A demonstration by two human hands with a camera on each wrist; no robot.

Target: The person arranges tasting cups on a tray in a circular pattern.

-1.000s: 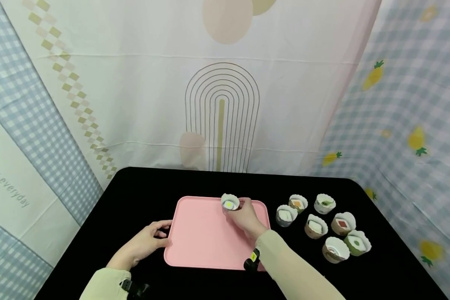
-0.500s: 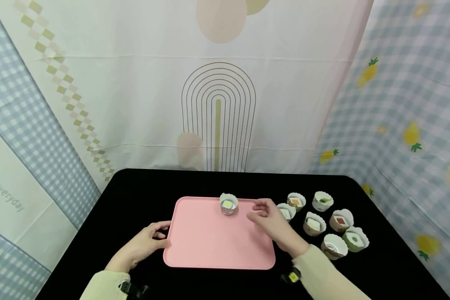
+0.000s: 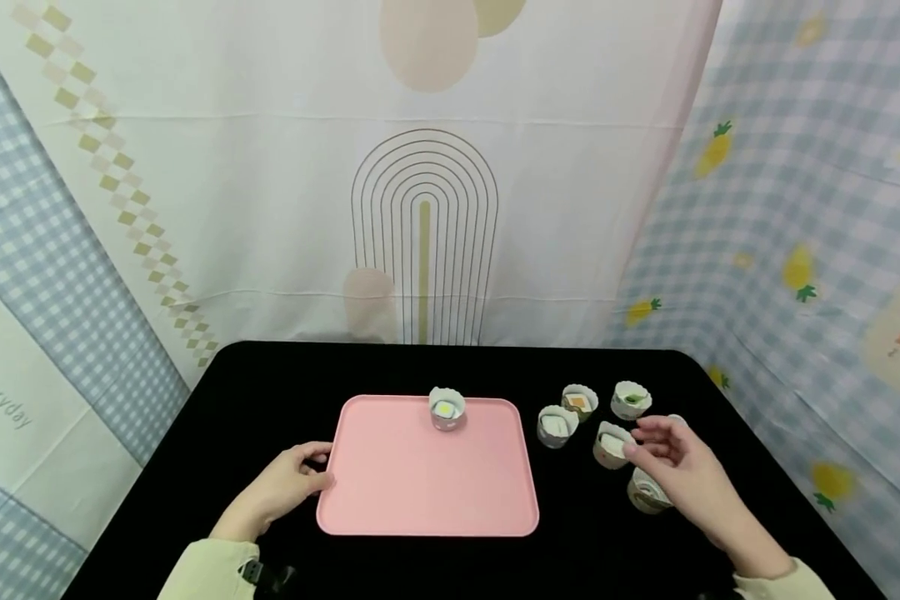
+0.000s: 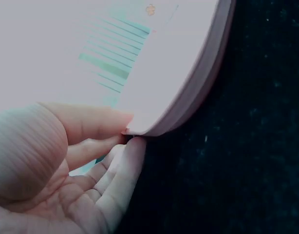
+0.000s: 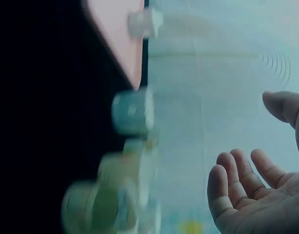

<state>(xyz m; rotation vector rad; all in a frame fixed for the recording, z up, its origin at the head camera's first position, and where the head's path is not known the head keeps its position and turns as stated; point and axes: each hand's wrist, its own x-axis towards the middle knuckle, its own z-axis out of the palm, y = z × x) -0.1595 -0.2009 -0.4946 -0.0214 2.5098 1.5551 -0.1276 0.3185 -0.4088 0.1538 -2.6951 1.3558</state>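
My left hand [image 3: 279, 492] pinches the left rim of a pink tray [image 3: 420, 483], thumb on top and fingertips underneath, as the left wrist view shows. Near the tray's back edge stands a scalloped paper cup [image 3: 447, 422] with a small white piece marked yellow inside. To the right, my right hand [image 3: 686, 479] is above a group of similar cups, its fingers loosely bent and holding nothing. It overlaps a cup with a white piece [image 3: 609, 454] and a cup at the front [image 3: 647, 498] in the head view, and hides others behind it.
Left in the group are a cup with a white block [image 3: 555, 435] and one with an orange-marked piece [image 3: 579, 403]. Behind stands a cup with something green [image 3: 631, 403]. Patterned curtains [image 3: 292, 208] surround the black table [image 3: 270, 392].
My right hand has let go of the cup on the tray and moved right, over the other cups. The left hand stays at the tray's rim. The view has turned slightly right.
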